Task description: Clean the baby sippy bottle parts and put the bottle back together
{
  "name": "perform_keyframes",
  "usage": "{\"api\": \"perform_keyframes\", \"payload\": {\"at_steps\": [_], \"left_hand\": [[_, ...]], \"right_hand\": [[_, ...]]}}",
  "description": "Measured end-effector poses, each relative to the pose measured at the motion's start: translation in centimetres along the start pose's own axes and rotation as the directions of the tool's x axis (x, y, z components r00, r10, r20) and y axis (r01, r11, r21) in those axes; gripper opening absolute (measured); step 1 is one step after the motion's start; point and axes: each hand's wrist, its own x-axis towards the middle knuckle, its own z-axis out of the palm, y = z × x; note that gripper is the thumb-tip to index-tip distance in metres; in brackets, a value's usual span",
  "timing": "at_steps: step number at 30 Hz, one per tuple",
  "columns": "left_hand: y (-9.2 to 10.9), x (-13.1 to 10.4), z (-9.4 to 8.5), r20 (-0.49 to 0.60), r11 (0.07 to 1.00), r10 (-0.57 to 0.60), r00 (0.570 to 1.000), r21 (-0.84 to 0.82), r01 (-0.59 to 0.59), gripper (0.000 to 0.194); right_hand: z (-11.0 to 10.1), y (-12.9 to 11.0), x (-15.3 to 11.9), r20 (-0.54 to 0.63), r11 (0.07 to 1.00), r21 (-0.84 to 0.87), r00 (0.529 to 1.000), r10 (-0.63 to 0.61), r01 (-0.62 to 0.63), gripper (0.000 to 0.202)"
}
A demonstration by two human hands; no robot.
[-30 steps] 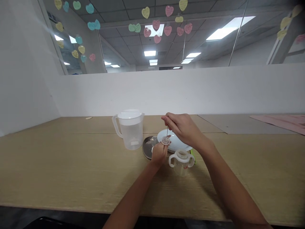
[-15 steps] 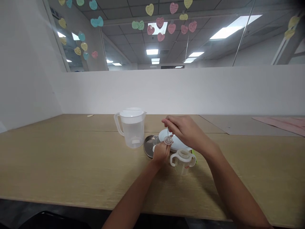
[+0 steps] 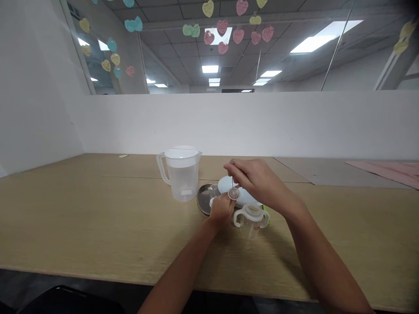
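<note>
The clear disc [image 3: 233, 193] sits gripped in the left hand [image 3: 221, 208], forearm reaching up from seven o'clock. Toward one o'clock, the right hand [image 3: 251, 175], wrist arched, pinches a thin rod [image 3: 232, 184] pointing down at the disc. A two-handled bottle [image 3: 250, 226] stands at five.

Smooth cloudy-white plastic jug [image 3: 183, 179], shiny round grey metal dish [image 3: 203, 199], see-through two-handled plastic cup [image 3: 250, 223], clear round plastic piece [image 3: 233, 194], thin metal stick [image 3: 232, 184], dull light-brown wood-look worktop [image 3: 98, 218]
</note>
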Motion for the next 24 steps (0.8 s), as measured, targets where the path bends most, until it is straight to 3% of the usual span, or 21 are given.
{"api": "perform_keyframes", "payload": {"at_steps": [3, 10, 15, 24], "left_hand": [[0.0, 0.0, 0.0, -0.01, 1.0, 0.004, 1.0, 0.007, -0.004, 0.042], [0.2, 0.0, -0.1, -0.002, 0.997, -0.006, 1.0, -0.082, 0.006, 0.042], [0.3, -0.1, -0.3, 0.007, 0.991, -0.007, 1.0, -0.136, 0.008, 0.041], [0.2, 0.1, -0.1, 0.034, 0.996, -0.033, 0.999, -0.081, 0.036, 0.041]], "right_hand": [[0.0, -0.4, -0.1, 0.018, 1.0, -0.015, 1.0, -0.008, 0.008, 0.04], [0.5, 0.9, 0.4, -0.16, 0.982, -0.182, 0.987, 0.026, -0.055, 0.04], [0.6, 1.3, 0.5, -0.206, 0.959, -0.275, 0.978, 0.013, -0.071, 0.042], [0.4, 1.7, 0.5, -0.225, 0.957, -0.259, 0.972, 0.071, -0.13, 0.043]]}}
